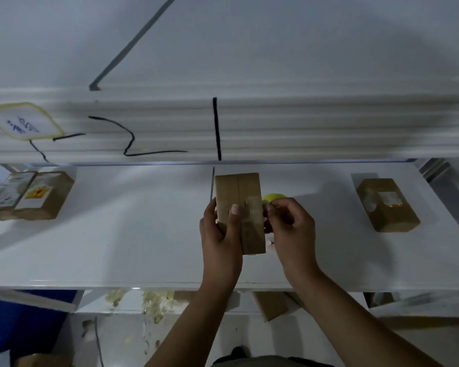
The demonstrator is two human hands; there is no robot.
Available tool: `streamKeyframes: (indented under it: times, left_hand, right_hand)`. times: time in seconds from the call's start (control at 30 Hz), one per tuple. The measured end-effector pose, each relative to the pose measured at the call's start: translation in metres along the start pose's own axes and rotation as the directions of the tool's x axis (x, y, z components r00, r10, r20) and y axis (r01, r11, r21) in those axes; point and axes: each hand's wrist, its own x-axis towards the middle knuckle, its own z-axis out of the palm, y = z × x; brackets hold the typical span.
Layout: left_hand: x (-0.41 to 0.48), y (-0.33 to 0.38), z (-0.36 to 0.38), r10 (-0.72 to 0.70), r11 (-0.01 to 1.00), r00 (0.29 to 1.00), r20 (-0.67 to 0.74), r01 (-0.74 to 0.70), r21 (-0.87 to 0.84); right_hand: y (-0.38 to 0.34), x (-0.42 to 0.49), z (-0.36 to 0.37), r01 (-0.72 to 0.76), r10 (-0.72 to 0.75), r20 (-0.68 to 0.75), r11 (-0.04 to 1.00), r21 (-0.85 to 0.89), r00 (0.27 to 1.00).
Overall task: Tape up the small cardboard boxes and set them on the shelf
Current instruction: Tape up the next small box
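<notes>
You are holding the small cardboard box at the middle of the white shelf board, its long side running away from you; whether its underside is touching the board cannot be told. Your left hand is gripping the box from its left side, fingers curled under it and the thumb pressing down on the top face. A clear tape strip is lying across that face, and your right hand is pinching its end at the box's right edge. A yellow tape roll is showing just behind those fingers. Well apart to the right, a brown box with torn labels is lying on the same board. At the far left two labelled boxes are sitting side by side, touching. Below the board's front edge, another brown box is lying on a lower level.
</notes>
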Motion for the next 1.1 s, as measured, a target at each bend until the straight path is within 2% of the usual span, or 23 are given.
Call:
streamKeyframes:
  times: [0.1, 0.2, 0.23, 0.27, 0.3, 0.33, 0.37, 0.4, 0.43, 0.47, 0.57, 0.7, 0.77, 0.83, 0.93, 1.0, 1.1]
  left_hand:
    - [-0.007, 0.005, 0.008, -0.022, 0.999, 0.999, 0.029, 0.023, -0.033]
    - [-0.006, 0.008, 0.004, -0.094, 0.990, 0.989, 0.115, 0.105, -0.093]
    - [-0.004, 0.009, 0.001, -0.126, 0.985, 0.981, 0.147, 0.141, -0.096]
    - [-0.001, 0.010, -0.002, -0.149, 0.982, 0.974, 0.172, 0.166, -0.091]
    - [0.001, 0.010, -0.004, -0.160, 0.980, 0.969, 0.187, 0.179, -0.088]
    - [0.003, 0.010, -0.006, -0.161, 0.979, 0.968, 0.193, 0.182, -0.095]
    - [0.004, 0.010, -0.006, -0.162, 0.976, 0.968, 0.194, 0.186, -0.114]
    - [0.004, 0.010, -0.006, -0.171, 0.970, 0.966, 0.193, 0.199, -0.138]
    - [0.005, 0.010, -0.007, -0.190, 0.962, 0.961, 0.200, 0.222, -0.157]
    - [0.005, 0.009, -0.008, -0.215, 0.954, 0.953, 0.214, 0.252, -0.164]
    - [0.003, 0.006, -0.010, -0.277, 0.941, 0.936, 0.217, 0.310, -0.138]
    - [-0.001, 0.003, -0.007, -0.222, 0.969, 0.957, 0.185, 0.238, -0.071]
    - [-0.001, 0.000, -0.006, -0.173, 0.982, 0.971, 0.163, 0.184, -0.052]
    - [0.001, -0.004, -0.007, -0.144, 0.988, 0.980, 0.140, 0.149, -0.027]
    - [0.000, -0.010, -0.013, -0.194, 0.976, 0.954, 0.231, 0.211, -0.052]
    - [-0.001, -0.014, -0.016, -0.217, 0.973, 0.942, 0.257, 0.231, -0.025]
    - [-0.003, -0.019, -0.014, -0.135, 0.991, 0.967, 0.216, 0.133, 0.025]
  right_hand:
    - [0.010, 0.004, -0.001, 0.084, -0.073, 0.063, 0.976, -0.199, 0.995]
    - [0.011, 0.010, -0.007, 0.086, -0.057, 0.120, 0.963, -0.253, 0.991]
    - [0.010, 0.011, -0.007, 0.017, 0.015, 0.157, 0.978, -0.206, 0.988]
    - [0.008, 0.012, -0.008, -0.115, 0.137, 0.210, 0.987, -0.112, 0.968]
    - [0.004, 0.011, -0.008, -0.306, 0.282, 0.285, 0.951, 0.043, 0.916]
    - [0.002, 0.009, -0.009, -0.510, 0.399, 0.389, 0.826, 0.241, 0.830]
    - [-0.001, 0.006, -0.011, -0.660, 0.454, 0.501, 0.644, 0.387, 0.737]
    - [-0.002, 0.003, -0.013, -0.735, 0.459, 0.579, 0.495, 0.463, 0.674]
    - [-0.001, 0.000, -0.013, -0.758, 0.458, 0.605, 0.430, 0.491, 0.651]
    - [0.000, -0.003, -0.012, -0.746, 0.462, 0.585, 0.440, 0.500, 0.666]
    - [0.003, -0.006, -0.003, -0.617, 0.490, 0.383, 0.684, 0.388, 0.783]
    - [0.002, -0.010, 0.008, -0.396, 0.306, 0.340, 0.887, 0.236, 0.889]
    - [0.005, -0.013, 0.012, -0.356, 0.284, 0.300, 0.908, 0.222, 0.911]
    - [0.006, -0.016, 0.013, -0.409, 0.318, 0.317, 0.869, 0.279, 0.893]
    - [0.012, -0.020, 0.014, -0.426, 0.349, 0.288, 0.862, 0.274, 0.892]
    - [0.018, -0.022, 0.015, -0.382, 0.326, 0.237, 0.890, 0.250, 0.915]
    - [0.024, -0.027, 0.017, -0.316, 0.262, 0.225, 0.915, 0.253, 0.938]
